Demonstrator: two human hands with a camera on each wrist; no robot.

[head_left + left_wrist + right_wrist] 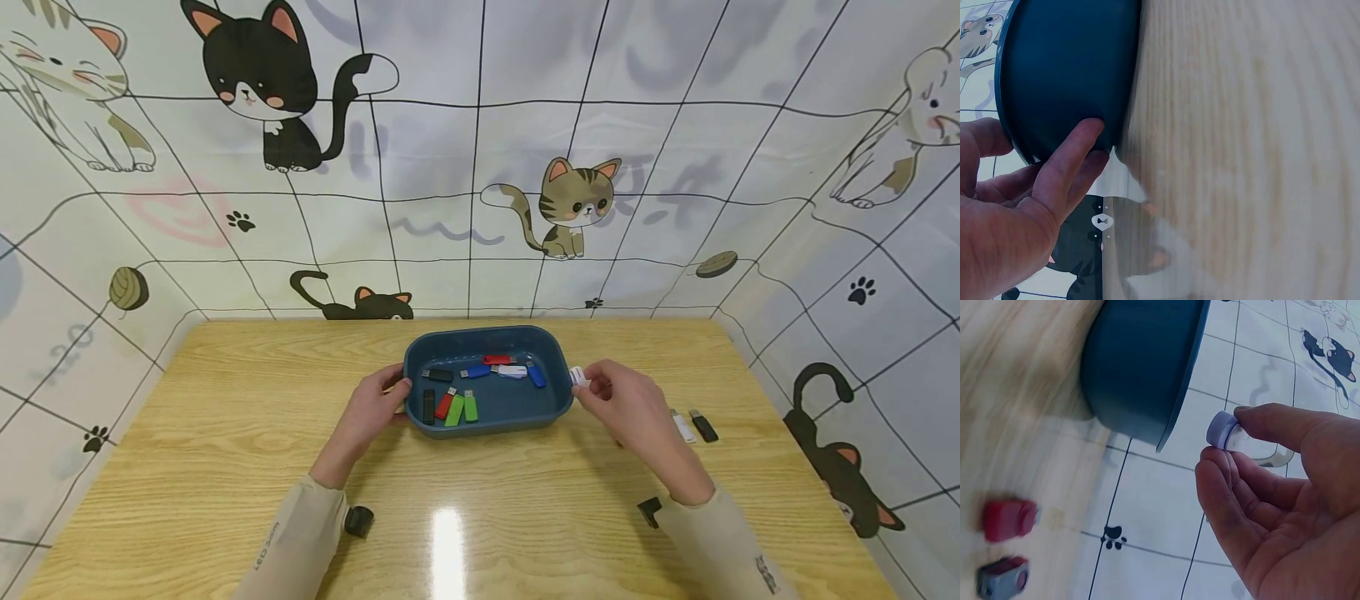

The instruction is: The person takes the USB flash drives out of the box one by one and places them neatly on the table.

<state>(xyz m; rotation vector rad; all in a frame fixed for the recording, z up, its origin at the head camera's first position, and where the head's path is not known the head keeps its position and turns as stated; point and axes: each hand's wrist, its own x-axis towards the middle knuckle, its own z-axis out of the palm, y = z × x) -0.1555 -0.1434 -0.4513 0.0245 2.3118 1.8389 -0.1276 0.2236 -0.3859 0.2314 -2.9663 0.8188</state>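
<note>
A dark blue plastic tray [517, 421] holds several USB flash drives, among them a black one [428, 407], a red one [446, 403], a green one [470, 406], a blue one [536, 374] and a white one [510, 372]. At its left end my left hand [375, 398] grips it, the thumb at the rim and fingers against the outer wall [1066, 75]. Just beyond the right end, my right hand [621, 402] pinches a white USB flash drive [1222, 430] between thumb and fingertips, held above the table.
Right of the right hand, a white flash drive [683, 426] and a black flash drive [703, 426] lie on the wooden table [247, 450]. In the right wrist view, a red drive [1007, 520] and a silver-and-red drive [1002, 578] lie there too. Cat-patterned cloth [435, 233] encloses the back and sides.
</note>
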